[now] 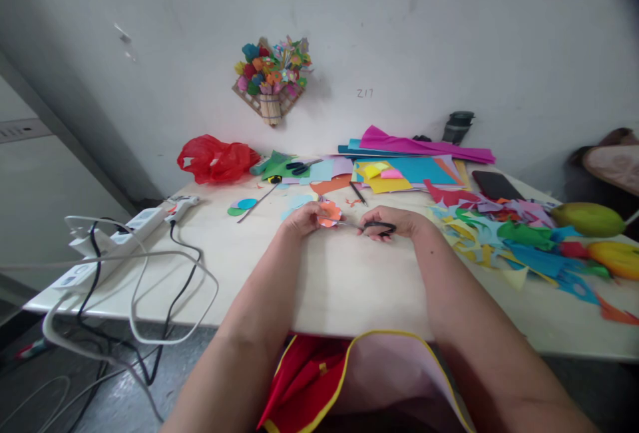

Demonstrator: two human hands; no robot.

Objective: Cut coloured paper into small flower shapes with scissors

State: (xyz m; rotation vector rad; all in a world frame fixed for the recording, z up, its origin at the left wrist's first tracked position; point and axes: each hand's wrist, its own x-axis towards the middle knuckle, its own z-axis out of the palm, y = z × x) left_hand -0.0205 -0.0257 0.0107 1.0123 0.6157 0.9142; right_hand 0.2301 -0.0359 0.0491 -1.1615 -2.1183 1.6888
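My left hand (303, 218) pinches an orange paper flower (330, 213) with a scalloped edge over the middle of the table. In my right hand (389, 221) is a pair of scissors (380, 225) with black handles, its blades pointing left and reaching the flower's lower right edge. How far the blades are apart is too small to tell. Just behind my left hand lie light blue paper pieces (294, 204), partly hidden by it. A dark pen (358, 193) rests on the table beyond the scissors, beside small orange scraps (353, 202).
Colored paper sheets (424, 170) and a second pair of scissors (302, 167) lie at the back. Paper scraps (499, 227), a phone (496, 185) and a green fruit (589, 218) are on the right. At left are a power strip (120, 243) with cables, blue and green paper circles (246, 204), and a red plastic bag (214, 159).
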